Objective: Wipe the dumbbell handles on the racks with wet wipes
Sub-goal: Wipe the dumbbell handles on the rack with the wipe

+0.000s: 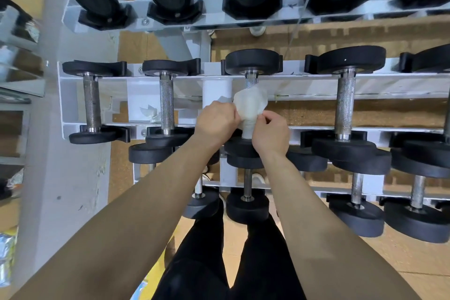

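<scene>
1. Three tiers of a white steel rack (389, 85) fill the overhead view, each loaded with black round-headed dumbbells above a cork-brown floor (341, 112).
2. A person in black trousers (194, 263) stands close against the lowest tier, both bare forearms stretched to the middle tier.
3. The dumbbell (253, 62) under the hands lies third from the left on the middle tier, between two neighbouring handles (166, 105) of bare knurled steel.
4. Its own handle (251, 81) shows only a short knurled stretch by the far head; the rest is wrapped.
5. The left hand (216, 120) sits at the handle's left side, its fingers (231, 114) curled together and pinching the wipe's left edge.
6. The right hand (271, 133) sits just beside it, nearer the near head, thumb and forefinger clamped on the wipe's right edge.
7. The wet wipe (250, 105), white and bunched, wraps the middle and near end of that handle.
8. A small crumpled white scrap (152, 113), possibly a used wipe, lies low in the rack beside the second handle from the left.
</scene>
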`<state>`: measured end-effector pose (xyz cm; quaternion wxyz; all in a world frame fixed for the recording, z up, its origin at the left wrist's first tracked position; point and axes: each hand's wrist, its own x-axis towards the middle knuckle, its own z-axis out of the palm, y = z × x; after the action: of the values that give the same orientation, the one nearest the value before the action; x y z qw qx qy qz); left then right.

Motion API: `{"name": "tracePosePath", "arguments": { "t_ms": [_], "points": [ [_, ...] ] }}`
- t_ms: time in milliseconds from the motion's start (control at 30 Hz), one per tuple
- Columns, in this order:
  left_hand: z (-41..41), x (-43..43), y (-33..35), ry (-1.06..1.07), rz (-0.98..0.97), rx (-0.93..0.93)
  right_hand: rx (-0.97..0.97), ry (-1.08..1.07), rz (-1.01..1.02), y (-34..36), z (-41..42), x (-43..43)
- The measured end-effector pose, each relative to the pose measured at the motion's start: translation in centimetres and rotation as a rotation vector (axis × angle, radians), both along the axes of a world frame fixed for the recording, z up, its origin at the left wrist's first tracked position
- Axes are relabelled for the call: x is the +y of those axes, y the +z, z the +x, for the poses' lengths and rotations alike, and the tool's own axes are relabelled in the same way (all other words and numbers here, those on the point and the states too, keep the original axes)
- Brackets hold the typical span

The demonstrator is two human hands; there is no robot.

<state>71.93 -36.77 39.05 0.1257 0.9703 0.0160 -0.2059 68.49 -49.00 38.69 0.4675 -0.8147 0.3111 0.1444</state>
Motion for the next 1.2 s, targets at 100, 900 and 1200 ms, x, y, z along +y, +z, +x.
{"name": "tracePosePath", "arguments": {
  "t_ms": [100,900,1200],
  "points": [
    [0.3,0.1,0.2,-0.042,0.115,-0.041,0.022,0.019,0.016,0.1,0.0,0.0],
    [1.0,-1.7,0.7,1.081,-1.174,0.457,0.087,0.258,0.423,-2.0,5.5,-4.9],
    [0.9,-1.0,0.8,0.886,-0.986,0.382,0.104,0.634,0.157,-1.5,6.7,-5.9]
  ]
}}
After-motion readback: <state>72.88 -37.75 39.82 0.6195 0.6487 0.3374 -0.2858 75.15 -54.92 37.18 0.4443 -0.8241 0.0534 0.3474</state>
